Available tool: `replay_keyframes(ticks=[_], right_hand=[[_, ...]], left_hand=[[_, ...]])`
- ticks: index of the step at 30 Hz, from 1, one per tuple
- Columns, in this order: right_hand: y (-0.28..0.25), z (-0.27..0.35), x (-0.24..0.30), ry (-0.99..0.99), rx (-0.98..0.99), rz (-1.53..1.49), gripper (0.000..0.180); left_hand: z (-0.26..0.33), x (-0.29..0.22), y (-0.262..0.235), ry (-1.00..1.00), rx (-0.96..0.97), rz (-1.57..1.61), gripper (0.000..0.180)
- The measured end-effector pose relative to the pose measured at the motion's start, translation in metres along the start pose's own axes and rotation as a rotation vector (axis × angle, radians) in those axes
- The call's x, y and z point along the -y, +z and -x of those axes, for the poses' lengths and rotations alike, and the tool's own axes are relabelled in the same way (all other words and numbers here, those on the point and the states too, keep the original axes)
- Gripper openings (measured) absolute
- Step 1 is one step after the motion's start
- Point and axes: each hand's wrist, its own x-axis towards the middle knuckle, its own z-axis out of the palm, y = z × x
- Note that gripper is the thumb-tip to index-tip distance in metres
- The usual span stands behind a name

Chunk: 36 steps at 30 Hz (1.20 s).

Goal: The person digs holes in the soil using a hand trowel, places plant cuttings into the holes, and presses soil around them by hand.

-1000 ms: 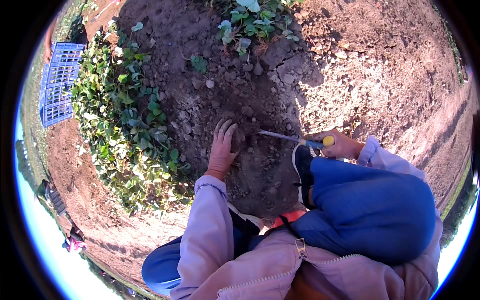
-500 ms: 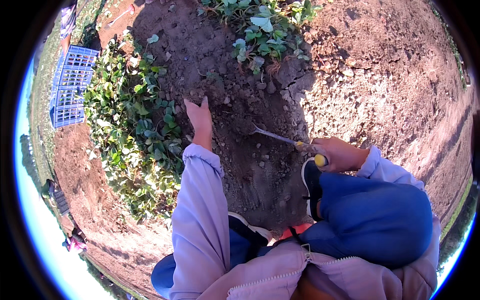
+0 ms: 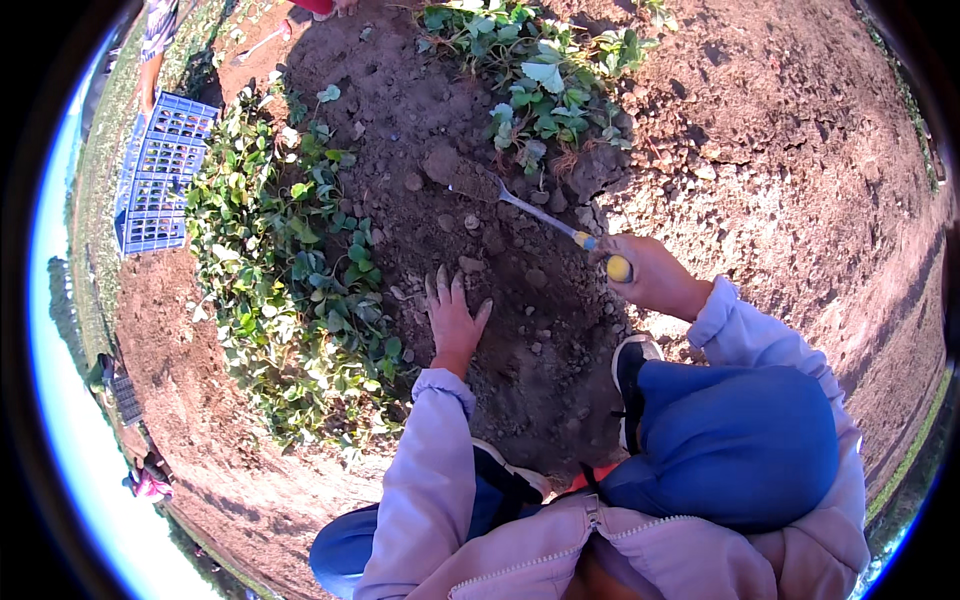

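Note:
My right hand (image 3: 655,275) is closed round the yellow-ended handle of a garden trowel (image 3: 540,214). The trowel points up and left over the dug soil, its blade largely covered by dark earth. My left hand (image 3: 455,325) rests palm down with fingers spread on the loose soil (image 3: 520,330), holding nothing. To its left lies a dense heap of leafy green plants (image 3: 290,270), which look like strawberry plants. Ahead, beyond the trowel, more leafy plants (image 3: 545,85) lie with reddish stems or roots showing.
A blue plastic crate (image 3: 165,175) stands at far left, beside another person's arm (image 3: 150,75). At the top edge, another person's hand (image 3: 345,6) shows near a red-handled tool (image 3: 265,42). My shoe (image 3: 632,375) and bent knee border the dug soil. Sunlit cloddy ground (image 3: 780,170) stretches right.
The trowel has moved forward and left, and soil now covers its blade. My left hand has drawn back toward me and spread its fingers. Another person's hand has appeared at the top.

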Motion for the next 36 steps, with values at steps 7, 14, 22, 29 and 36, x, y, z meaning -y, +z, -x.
replay_keyframes(ticks=[7,14,22,29,36], right_hand=[[0.02,-0.038,-0.014,-0.061,0.086,0.296,0.022],[-0.016,-0.04,0.016,-0.136,-0.042,0.26,0.019],[0.03,-0.09,0.02,-0.344,-0.173,-0.448,0.024],[0.044,-0.034,-0.036,0.015,0.076,-0.064,0.023],[0.014,-0.062,0.038,-0.274,-0.163,-0.222,0.018]], left_hand=[[0.015,-0.011,0.005,-0.098,0.106,-0.176,0.063],[-0.017,-0.012,-0.024,-0.097,0.199,-0.092,0.053],[-0.011,-0.003,-0.01,-0.168,0.112,0.039,0.058],[0.032,-0.007,-0.003,-0.1,0.117,0.025,0.057],[0.03,-0.004,0.012,-0.099,0.128,-0.078,0.051]])
